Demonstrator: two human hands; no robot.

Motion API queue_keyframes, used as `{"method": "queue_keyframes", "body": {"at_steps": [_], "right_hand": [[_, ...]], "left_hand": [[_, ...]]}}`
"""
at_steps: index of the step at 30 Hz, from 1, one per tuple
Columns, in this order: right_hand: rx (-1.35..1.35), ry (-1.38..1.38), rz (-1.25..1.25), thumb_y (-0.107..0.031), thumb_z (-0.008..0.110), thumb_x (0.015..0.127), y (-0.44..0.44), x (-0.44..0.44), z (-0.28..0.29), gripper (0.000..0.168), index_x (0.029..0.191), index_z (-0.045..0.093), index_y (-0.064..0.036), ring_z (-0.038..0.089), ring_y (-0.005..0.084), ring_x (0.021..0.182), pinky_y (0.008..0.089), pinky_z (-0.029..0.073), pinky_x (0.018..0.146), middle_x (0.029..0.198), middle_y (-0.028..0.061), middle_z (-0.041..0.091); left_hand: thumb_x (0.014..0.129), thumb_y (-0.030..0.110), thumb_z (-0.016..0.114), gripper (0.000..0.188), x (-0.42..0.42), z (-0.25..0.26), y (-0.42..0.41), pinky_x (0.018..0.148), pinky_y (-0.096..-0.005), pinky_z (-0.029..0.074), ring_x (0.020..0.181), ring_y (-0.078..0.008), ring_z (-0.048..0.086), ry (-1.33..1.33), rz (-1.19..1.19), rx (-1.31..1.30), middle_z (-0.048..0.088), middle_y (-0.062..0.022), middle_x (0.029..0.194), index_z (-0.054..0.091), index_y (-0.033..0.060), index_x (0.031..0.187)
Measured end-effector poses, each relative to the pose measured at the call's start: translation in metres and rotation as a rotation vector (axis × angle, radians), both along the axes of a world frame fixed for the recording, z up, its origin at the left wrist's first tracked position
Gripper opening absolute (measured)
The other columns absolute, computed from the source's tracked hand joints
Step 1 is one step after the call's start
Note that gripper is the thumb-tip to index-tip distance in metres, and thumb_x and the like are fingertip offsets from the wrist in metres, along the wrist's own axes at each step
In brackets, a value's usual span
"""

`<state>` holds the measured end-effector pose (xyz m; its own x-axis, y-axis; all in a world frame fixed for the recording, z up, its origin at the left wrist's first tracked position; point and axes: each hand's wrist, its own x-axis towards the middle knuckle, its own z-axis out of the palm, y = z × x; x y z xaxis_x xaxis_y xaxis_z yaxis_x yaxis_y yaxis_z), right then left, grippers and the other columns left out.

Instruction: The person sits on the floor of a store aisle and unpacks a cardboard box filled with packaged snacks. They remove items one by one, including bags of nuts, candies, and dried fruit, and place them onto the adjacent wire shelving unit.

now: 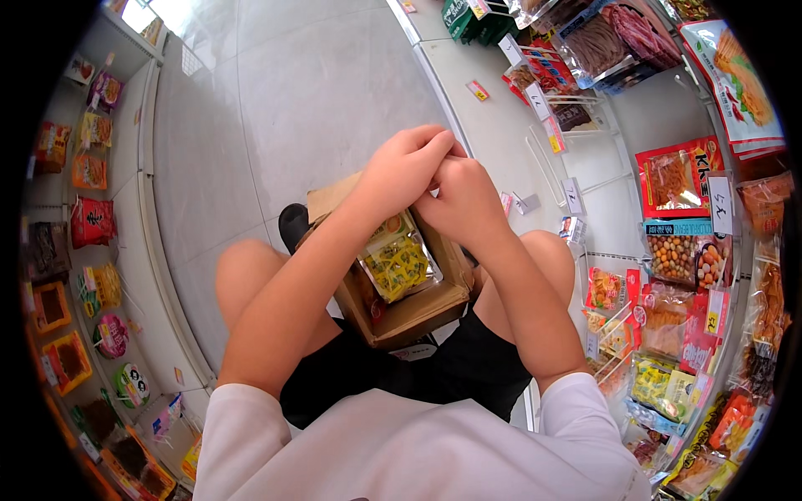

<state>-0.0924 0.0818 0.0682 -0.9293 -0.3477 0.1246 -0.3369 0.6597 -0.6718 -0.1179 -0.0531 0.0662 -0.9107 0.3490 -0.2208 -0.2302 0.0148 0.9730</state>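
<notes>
My left hand (404, 166) and my right hand (467, 194) meet above the far right corner of an open cardboard box (420, 319). Their fingers overlap, and whatever may be between them is hidden. The box stands between my bent knees. Inside it lies a clear plastic packet of small yellow-wrapped pieces (401, 266), with part of a red package beside it at the box's left wall. My forearms cover parts of the box's rim.
Shelving with hanging snack packets (683, 175) and wire hooks stands at the right, its pale base shelf (463, 69) close to my hands. More shelving (147, 250) with packaged food runs along the left. Grey tiled floor (313, 81) stretches ahead.
</notes>
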Motion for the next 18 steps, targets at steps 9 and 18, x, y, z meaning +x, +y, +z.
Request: {"method": "queue_keyframes", "body": {"at_steps": [9, 18], "right_hand": [[0.018, 0.015, -0.006, -0.014, 0.07, 0.076, 0.0024, 0.0016, -0.0029, 0.015, 0.077, 0.069, 0.001, 0.069, 0.0393, 0.074, 0.0475, 0.057, 0.068, 0.08, 0.0207, 0.07], [0.011, 0.03, 0.001, -0.012, 0.069, 0.075, 0.002, 0.0021, -0.0014, 0.015, 0.077, 0.068, 0.002, 0.069, 0.0393, 0.073, 0.0473, 0.057, 0.068, 0.08, 0.0208, 0.07]], "left_hand": [[0.1, 0.025, 0.05, 0.032, 0.0015, 0.0, 0.0007, 0.075, -0.0259, 0.051, 0.082, -0.0096, 0.06, 0.003, -0.009, -0.007, 0.066, -0.0039, 0.087, 0.069, -0.0006, 0.094], [0.101, 0.025, 0.05, 0.032, 0.0017, 0.0004, 0.0015, 0.075, -0.0259, 0.051, 0.083, -0.0097, 0.061, -0.012, -0.005, 0.001, 0.066, -0.004, 0.089, 0.069, -0.0005, 0.095]]}}
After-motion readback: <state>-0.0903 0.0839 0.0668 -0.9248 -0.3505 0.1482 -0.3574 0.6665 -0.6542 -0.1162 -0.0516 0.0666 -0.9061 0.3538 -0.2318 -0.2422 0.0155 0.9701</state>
